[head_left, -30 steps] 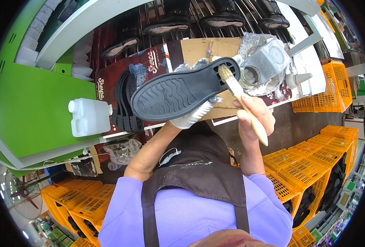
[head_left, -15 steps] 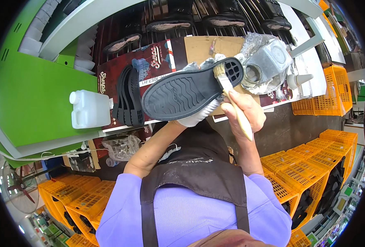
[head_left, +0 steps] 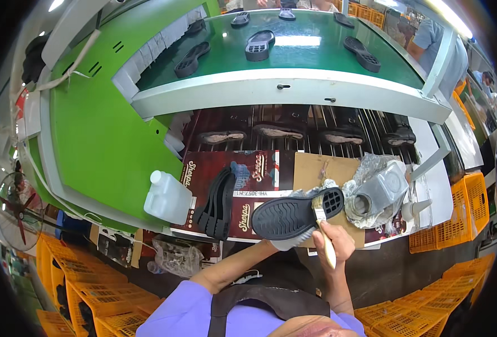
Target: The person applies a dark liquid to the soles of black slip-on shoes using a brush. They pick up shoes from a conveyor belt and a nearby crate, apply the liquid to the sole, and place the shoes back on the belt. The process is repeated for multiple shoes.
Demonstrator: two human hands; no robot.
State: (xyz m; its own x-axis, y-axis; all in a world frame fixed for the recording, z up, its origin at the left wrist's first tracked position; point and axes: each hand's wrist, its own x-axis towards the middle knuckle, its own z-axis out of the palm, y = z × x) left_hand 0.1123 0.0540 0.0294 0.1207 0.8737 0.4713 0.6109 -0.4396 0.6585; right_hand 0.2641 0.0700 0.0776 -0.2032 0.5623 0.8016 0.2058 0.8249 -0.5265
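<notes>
My left hand [head_left: 294,240], in a white glove, holds a black shoe sole [head_left: 285,218] from beneath, tread side up. The glove shows along the sole's near edge; most of its fingers are hidden. My bare right hand [head_left: 339,241] grips a paintbrush [head_left: 329,253] by its pale wooden handle. The brush's bristles lie against the sole beside the open-grid heel. Right of the sole, a cut-open clear plastic jug [head_left: 387,188] rests on its side in crumpled plastic wrap. To the left, several black soles [head_left: 217,205] are nested together on edge.
A white jug [head_left: 167,197] stands at the left, near a green panel [head_left: 102,140]. At the right is a small nozzle bottle [head_left: 415,209]. Beyond, black boots [head_left: 282,126] lie on a rack under a green conveyor [head_left: 310,59] carrying soles. Orange crates [head_left: 449,213] flank me.
My view has tilted up, bringing the green conveyor into sight. The sole and brush appear lower in the picture; both hands keep their holds, with the bristles still near the heel grid.
</notes>
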